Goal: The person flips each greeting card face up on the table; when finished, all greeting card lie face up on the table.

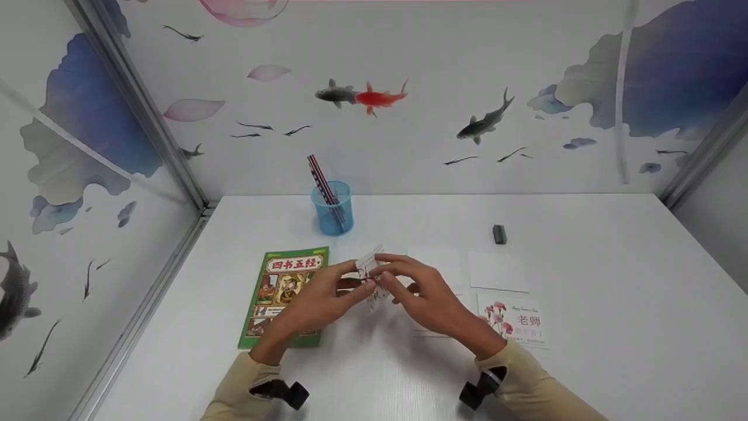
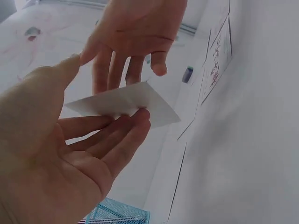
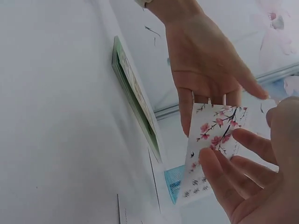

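Observation:
Both hands hold a small card raised above the table. Its face, printed with pink blossoms on dark twigs and some dark lettering, shows in the right wrist view. The plain white back faces the left wrist camera. My left hand has its fingers against that back. From the other side, the fingers of my right hand lie on the blossom print. The two thumb tips come together beside the card.
A green-bordered book lies partly under the left forearm. Behind it stands a blue cup of striped pencils. On the right lie a flower-printed card, a blank white card and a dark eraser. Other pale cards lie beneath the right hand.

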Available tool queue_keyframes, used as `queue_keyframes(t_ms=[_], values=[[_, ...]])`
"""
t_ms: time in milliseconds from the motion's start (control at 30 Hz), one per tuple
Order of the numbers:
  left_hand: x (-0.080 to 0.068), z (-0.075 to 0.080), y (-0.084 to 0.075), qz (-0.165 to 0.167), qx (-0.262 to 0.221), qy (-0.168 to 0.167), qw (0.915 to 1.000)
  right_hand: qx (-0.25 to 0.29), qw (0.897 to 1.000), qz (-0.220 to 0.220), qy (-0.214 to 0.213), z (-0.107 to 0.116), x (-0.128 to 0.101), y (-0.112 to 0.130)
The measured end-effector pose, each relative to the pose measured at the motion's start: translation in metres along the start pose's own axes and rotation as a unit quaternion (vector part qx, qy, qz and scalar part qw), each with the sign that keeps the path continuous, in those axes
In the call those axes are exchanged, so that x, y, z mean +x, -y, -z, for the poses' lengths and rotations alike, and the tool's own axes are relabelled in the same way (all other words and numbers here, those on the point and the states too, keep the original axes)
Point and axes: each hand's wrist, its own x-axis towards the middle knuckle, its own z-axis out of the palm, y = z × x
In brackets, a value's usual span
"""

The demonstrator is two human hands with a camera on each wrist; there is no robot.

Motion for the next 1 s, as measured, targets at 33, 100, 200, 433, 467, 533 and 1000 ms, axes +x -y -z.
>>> queue_keyframes(t_ms=[33, 100, 200, 433, 467, 533, 1000], values=[[0.0, 0.0, 0.0, 0.003, -0.004, -0.005, 1.0, -0.02, 1.0, 0.011, -0.006, 0.0, 0.0, 0.0], [-0.001, 0.001, 0.002, 0.001, -0.005, -0.011, 0.9999, -0.06, 0.998, 0.027, -0.022, 0.0, 0.0, 0.0], [-0.001, 0.002, 0.005, 0.005, 0.001, -0.007, 1.0, -0.103, 0.993, 0.03, -0.047, 0.001, 0.0, -0.002], [0.002, 0.002, 0.004, -0.003, -0.05, -0.014, 0.9986, -0.143, 0.986, -0.023, -0.084, 0.004, 0.0, -0.007], [0.002, 0.002, 0.004, -0.004, -0.068, -0.021, 0.9974, -0.139, 0.986, -0.038, -0.088, 0.005, 0.0, -0.008], [0.001, 0.003, 0.005, -0.013, -0.102, -0.036, 0.994, -0.124, 0.986, -0.069, -0.091, 0.006, 0.0, -0.009], [0.004, 0.0, 0.013, -0.032, 0.015, -0.086, 0.9957, -0.084, 0.992, -0.055, -0.073, 0.002, 0.001, -0.009]])
